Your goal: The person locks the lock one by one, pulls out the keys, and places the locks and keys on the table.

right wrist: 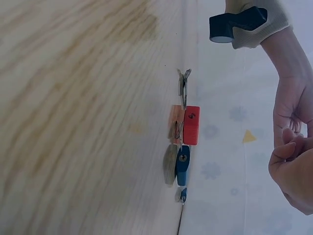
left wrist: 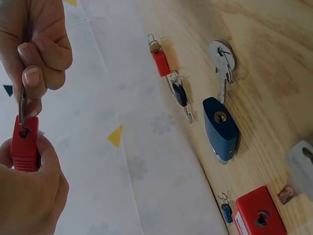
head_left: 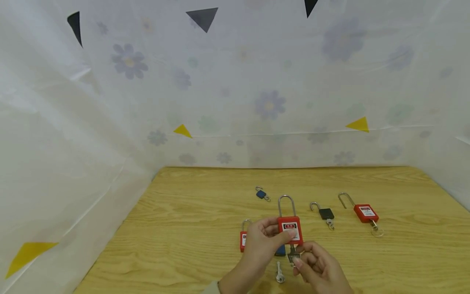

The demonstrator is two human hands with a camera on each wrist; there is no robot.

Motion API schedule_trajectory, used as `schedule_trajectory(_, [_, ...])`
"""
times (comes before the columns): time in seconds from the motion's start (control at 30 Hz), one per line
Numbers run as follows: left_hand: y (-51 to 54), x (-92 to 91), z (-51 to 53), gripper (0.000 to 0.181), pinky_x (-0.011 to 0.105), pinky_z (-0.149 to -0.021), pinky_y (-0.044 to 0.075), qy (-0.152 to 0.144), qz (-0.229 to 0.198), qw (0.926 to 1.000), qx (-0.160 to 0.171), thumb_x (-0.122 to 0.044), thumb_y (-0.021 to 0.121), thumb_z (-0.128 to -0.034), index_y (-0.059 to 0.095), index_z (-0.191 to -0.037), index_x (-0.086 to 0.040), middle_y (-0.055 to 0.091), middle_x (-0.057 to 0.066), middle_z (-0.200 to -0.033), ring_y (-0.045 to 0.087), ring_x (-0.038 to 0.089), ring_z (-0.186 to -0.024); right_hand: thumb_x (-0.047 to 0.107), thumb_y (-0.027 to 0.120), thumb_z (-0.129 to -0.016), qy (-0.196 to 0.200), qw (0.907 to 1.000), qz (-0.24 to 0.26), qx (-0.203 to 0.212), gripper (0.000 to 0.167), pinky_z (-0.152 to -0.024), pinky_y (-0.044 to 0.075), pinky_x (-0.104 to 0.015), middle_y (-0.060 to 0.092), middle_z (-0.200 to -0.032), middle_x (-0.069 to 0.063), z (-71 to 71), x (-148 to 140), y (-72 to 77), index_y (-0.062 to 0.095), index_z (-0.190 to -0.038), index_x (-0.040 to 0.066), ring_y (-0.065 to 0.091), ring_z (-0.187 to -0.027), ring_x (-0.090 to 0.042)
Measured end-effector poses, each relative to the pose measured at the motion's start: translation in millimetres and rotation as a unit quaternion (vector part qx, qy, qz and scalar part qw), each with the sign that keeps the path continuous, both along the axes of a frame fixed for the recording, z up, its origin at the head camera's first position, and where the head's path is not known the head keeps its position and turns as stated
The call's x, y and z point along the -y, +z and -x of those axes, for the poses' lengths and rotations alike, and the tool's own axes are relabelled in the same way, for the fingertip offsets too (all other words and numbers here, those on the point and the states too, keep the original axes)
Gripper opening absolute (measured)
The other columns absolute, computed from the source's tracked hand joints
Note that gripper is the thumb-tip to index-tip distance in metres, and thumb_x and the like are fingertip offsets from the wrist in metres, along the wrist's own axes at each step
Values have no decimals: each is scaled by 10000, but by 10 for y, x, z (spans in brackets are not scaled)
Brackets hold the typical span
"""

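My left hand (head_left: 257, 245) grips a red padlock (head_left: 282, 224) by its body, thumb across the white label and the shackle pointing up. Below it, my right hand (head_left: 323, 267) pinches a key (head_left: 293, 257) at the padlock's underside. In the left wrist view the key (left wrist: 22, 105) meets the keyhole of the red padlock (left wrist: 24, 147); how deep it sits I cannot tell. Behind the hands lies a blue padlock (head_left: 280, 250), partly hidden, with a loose key (head_left: 279, 273) nearer me. The right wrist view shows both hands together at the right edge, the padlock hidden.
Another red padlock (head_left: 243, 241) lies left, partly behind my left hand. Farther back on the wooden table (head_left: 191, 204) are a small blue padlock (head_left: 261, 194), a black padlock (head_left: 326, 213) and a red padlock (head_left: 366, 213), all with shackles open and keys attached. A patterned sheet (head_left: 227, 81) hangs behind.
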State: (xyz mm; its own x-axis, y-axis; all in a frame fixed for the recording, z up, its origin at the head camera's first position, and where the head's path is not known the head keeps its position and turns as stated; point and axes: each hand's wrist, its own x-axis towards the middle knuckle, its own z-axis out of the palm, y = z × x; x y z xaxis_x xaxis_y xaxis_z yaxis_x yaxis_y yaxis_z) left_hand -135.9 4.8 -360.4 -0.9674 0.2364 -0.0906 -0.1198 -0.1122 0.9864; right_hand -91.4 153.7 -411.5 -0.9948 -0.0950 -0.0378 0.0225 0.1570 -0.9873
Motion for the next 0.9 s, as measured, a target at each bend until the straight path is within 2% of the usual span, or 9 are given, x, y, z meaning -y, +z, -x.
schedule_trajectory(0.13, [0,4,1,360,267,-774,545,58,68,10000,11,-119,738,-779,613,-1096,-4,705,53,-953,645,93,-850,104,549,-921,-62,9999,15,82,249,-547,457,-240,635,-744,-25,1,12,12,439,-1083,-50,519,-595,-100])
schedule_trajectory(0.43, [-36,-39,8,305,248,-759,528,73,-18,9997,232,-102,748,-762,638,-1039,-37,707,40,-911,638,98,-817,81,580,-895,-391,9972,-39,634,228,-568,484,-250,670,-792,-83,-44,-7,31,464,-1050,-39,556,-623,-136])
schedule_trajectory(0.67, [-22,-4,145,396,271,-769,547,481,-262,9985,15,-129,727,-794,590,-1137,14,697,95,-981,655,124,-871,124,585,-902,637,9932,237,947,268,-563,516,-239,686,-837,-130,-71,-172,-119,475,-1017,-91,611,-649,-111])
schedule_trajectory(0.77, [-29,26,178,390,269,-763,551,458,-301,9985,14,-116,723,-796,589,-1131,33,695,115,-989,661,138,-872,95,578,-901,505,9933,80,1040,202,-533,494,-230,690,-799,-107,-65,-247,-194,502,-974,-78,586,-609,-114])
schedule_trajectory(0.9, [-75,45,159,376,263,-762,551,391,-171,9990,103,-115,729,-790,604,-1113,30,702,98,-969,656,119,-855,32,540,-907,407,9925,-379,1086,102,-492,449,-214,687,-740,-93,-11,-345,-268,515,-903,-66,551,-563,-99])
